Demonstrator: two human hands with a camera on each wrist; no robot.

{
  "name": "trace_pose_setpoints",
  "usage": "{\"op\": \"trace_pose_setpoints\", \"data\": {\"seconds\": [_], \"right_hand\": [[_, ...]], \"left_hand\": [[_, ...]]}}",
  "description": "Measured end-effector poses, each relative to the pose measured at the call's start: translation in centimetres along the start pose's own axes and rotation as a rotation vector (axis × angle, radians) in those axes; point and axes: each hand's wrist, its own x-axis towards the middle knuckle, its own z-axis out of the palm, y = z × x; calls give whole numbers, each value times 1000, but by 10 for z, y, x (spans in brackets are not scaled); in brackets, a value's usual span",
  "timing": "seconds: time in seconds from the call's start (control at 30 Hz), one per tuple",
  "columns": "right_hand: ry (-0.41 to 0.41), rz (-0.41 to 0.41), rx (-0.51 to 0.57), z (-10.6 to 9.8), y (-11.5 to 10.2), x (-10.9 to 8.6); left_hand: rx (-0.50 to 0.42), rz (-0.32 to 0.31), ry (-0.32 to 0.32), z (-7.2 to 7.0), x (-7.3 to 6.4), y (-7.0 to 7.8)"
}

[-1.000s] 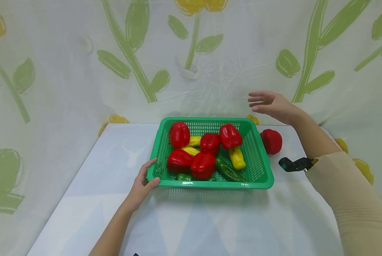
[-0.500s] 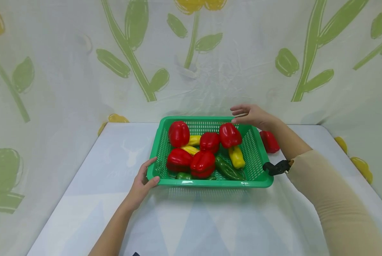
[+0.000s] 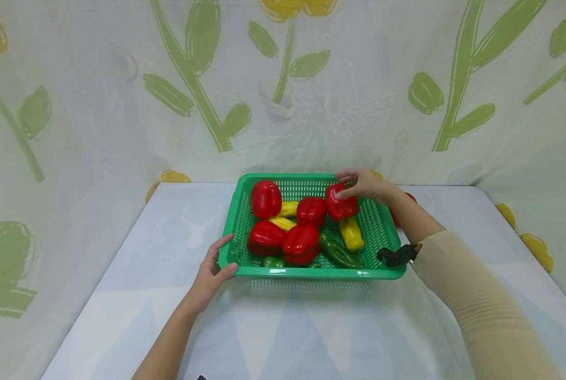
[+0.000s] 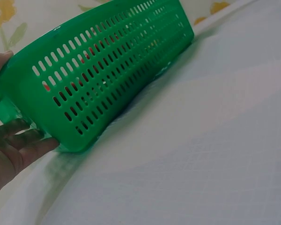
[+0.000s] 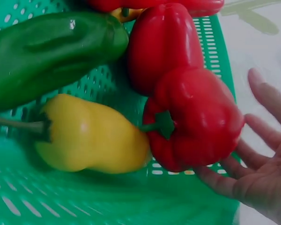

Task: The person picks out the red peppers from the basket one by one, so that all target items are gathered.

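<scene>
A green plastic basket with slotted walls holds several red bell peppers, yellow peppers and green peppers. At its near left corner my left hand grips the rim, thumb on top; in the left wrist view the fingers lie against the basket's outer wall. Over the far right part of the basket, my right hand reaches a red bell pepper. In the right wrist view its fingers are spread around the far side of that red bell pepper, and the thumb side stands apart from it.
A yellow pepper and a long green pepper lie beside the reached pepper. Another red pepper, mostly hidden by the right forearm, is on the white table outside the basket. A patterned cloth hangs behind the table.
My right hand has come left and down from beyond the basket's right side to the red bell pepper at the far right. The left hand and basket have stayed in place.
</scene>
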Motion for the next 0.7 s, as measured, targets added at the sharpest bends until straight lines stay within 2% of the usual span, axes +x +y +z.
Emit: {"op": "trace_pose_setpoints", "data": {"seconds": [0.2, 0.37, 0.7], "right_hand": [[-51, 51, -53, 6, 9, 2], [-73, 76, -50, 9, 10, 1], [-155, 160, 63, 11, 15, 3]], "left_hand": [[-2, 7, 3, 0, 1, 0], [-3, 7, 5, 0, 1, -1], [0, 19, 2, -1, 1, -4]]}}
